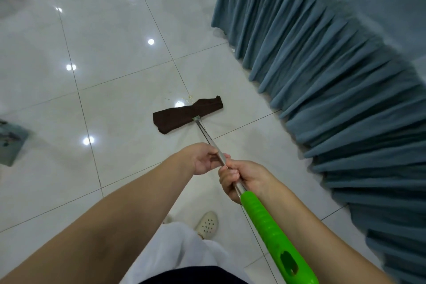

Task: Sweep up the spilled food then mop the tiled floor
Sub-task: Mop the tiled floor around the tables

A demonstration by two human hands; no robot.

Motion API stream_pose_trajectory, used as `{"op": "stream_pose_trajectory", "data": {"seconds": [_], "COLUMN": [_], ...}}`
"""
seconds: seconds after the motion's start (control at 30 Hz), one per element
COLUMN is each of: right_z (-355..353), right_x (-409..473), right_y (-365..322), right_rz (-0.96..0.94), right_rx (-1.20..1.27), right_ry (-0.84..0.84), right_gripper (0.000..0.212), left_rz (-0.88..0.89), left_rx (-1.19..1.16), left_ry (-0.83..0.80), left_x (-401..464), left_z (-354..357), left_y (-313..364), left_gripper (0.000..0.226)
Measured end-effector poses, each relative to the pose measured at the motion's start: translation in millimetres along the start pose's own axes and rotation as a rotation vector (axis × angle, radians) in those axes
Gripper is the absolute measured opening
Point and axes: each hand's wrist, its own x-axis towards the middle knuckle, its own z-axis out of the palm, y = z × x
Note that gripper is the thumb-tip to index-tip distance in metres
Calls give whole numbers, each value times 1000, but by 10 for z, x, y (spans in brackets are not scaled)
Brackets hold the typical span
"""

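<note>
Glossy white tiled floor [110, 37], square tiles with thin dark grout lines, mirroring round ceiling lights. Dark brown flat mop cloth [187, 113], soft-textured, irregular in outline, lying flat on the floor near the pleated blue-grey fabric skirt [327, 80] of a table. Small yellowish food specks [187, 98] on the tile just beyond the cloth's far edge. Slim polished metal mop pole [207, 137] rising from the cloth's centre, ending in a ribbed bright green plastic handle [267, 228] with an oval hanging slot. Left hand [204, 159] closed around the metal pole; right hand [242, 180] just behind it, gripping the pole where metal meets green plastic. Cream perforated clog shoe [206, 223] and white trousers [179, 251] below. No legible brand or writing anywhere.
</note>
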Motion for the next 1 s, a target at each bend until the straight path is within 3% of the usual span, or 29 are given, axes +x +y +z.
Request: {"op": "stream_pose_trajectory", "data": {"seconds": [0.33,0.6,0.77,1.0], "right_z": [51,615,1059,1914], "right_x": [-447,-336,-45,481], "right_y": [-84,-903,-1336,-1852], "right_rz": [89,185,148,129], "right_rx": [-119,-271,-333,-373], "right_ry": [42,51,54,63], "right_gripper": [22,29,12,21], "left_rz": [-166,-91,-38,22], "left_rx": [-174,-360,-388,-513], "left_ry": [-62,27,92,165], "left_x": [-114,371,756,1015], "left_z": [168,311,219,-46], "left_y": [-72,690,1340,2440], "left_gripper": [24,17,20,14]}}
